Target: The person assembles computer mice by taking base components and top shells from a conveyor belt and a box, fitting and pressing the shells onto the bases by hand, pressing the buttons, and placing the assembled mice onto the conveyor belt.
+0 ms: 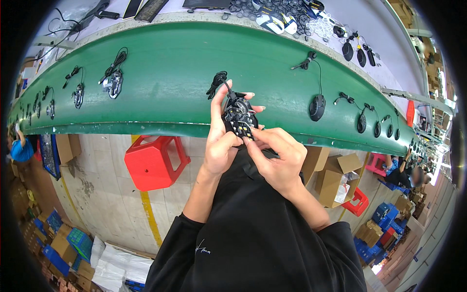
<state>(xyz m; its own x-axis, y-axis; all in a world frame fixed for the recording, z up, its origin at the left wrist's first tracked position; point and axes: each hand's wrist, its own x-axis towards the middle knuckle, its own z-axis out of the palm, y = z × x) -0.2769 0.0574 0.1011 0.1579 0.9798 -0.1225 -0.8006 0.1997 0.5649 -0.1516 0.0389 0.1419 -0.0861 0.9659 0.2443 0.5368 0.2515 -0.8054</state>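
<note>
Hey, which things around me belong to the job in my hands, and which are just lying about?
Seemingly the job:
open mouse, held in left hand, right hand touching it
its cable
green belt
bare mice at left
cased mice at right

Apparently just about:
red stool
open carton

In the grip, the opened mouse shows dark plastic with glossy spots. Beyond the grip, the green belt looks smooth and faintly shiny. Below left of the grip stands a smooth plastic stool; below right, a matt cardboard box; directly below, a matt cloth shirt.
</note>
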